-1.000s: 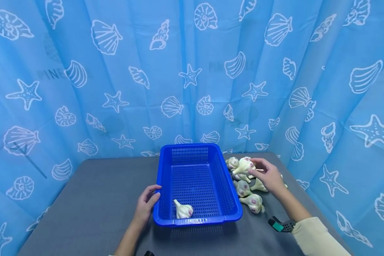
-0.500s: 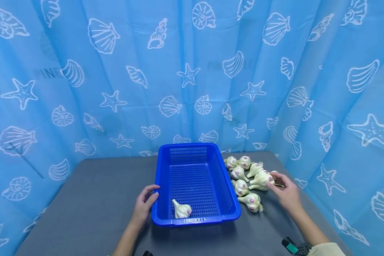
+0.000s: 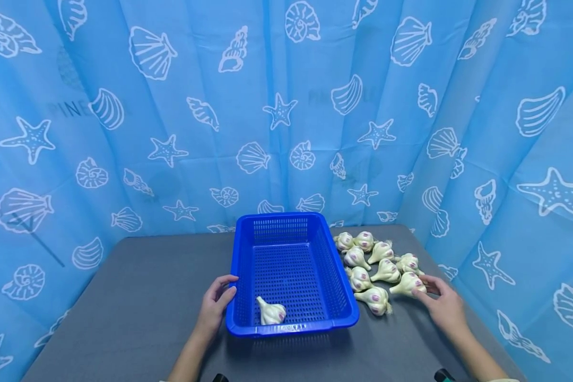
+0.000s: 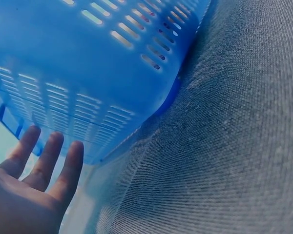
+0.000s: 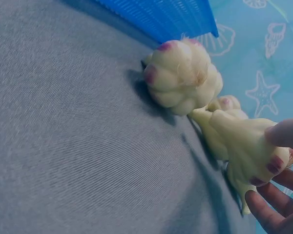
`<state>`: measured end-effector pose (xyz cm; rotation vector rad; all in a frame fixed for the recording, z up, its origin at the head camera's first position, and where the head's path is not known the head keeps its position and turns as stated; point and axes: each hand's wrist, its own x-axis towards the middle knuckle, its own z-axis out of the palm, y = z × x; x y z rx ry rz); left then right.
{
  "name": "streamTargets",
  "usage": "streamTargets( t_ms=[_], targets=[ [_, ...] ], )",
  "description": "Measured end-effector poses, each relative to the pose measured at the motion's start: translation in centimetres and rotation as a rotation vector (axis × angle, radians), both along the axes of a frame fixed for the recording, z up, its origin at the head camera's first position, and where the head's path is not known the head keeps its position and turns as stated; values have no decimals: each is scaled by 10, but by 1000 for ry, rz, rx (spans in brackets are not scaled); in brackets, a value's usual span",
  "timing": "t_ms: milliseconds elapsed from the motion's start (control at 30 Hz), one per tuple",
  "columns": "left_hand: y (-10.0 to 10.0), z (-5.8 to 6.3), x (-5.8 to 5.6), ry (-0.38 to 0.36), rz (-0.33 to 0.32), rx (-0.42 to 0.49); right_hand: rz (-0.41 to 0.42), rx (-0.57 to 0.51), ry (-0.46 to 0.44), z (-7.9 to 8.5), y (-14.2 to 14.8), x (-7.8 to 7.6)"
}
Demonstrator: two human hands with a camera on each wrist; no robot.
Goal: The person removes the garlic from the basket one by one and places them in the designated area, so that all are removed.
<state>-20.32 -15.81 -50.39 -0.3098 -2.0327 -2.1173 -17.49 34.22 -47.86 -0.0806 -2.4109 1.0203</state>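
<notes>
In the head view my right hand (image 3: pixel 446 307) pinches a white garlic bulb with purple patches (image 3: pixel 409 285), low over the grey table at the pile's near right side. The right wrist view has my thumb above this bulb (image 5: pixel 251 146) and fingers below it. Several more bulbs (image 3: pixel 376 301) lie close by, right of a blue perforated basket (image 3: pixel 293 328). One bulb (image 3: pixel 271 311) lies inside the basket, near its front left corner. My left hand (image 3: pixel 214 307) holds the basket's left rim; the left wrist view has the fingers (image 4: pixel 71 168) beside its outer wall.
The dark grey cloth-covered table (image 3: pixel 157 307) extends on both sides of the basket. A blue curtain with white shell prints (image 3: pixel 277 122) hangs behind and at the sides.
My right hand has carried the garlic bulb from the back of the pile toward the near right, uncovering the bulbs behind. The left hand and basket stay in place.
</notes>
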Motion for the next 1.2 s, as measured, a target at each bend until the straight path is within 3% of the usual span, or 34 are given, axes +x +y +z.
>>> streamTargets(
  t_ms=[700, 967, 1200],
  targets=[
    [1, 2, 3, 27, -15, 20, -27, 83, -162, -19, 3, -4],
    [0, 0, 1, 32, -8, 14, -26, 77, -134, -16, 2, -4],
    [0, 0, 0, 23, -2, 1, -18, 59, -113, -3, -4, -8]
  ],
)
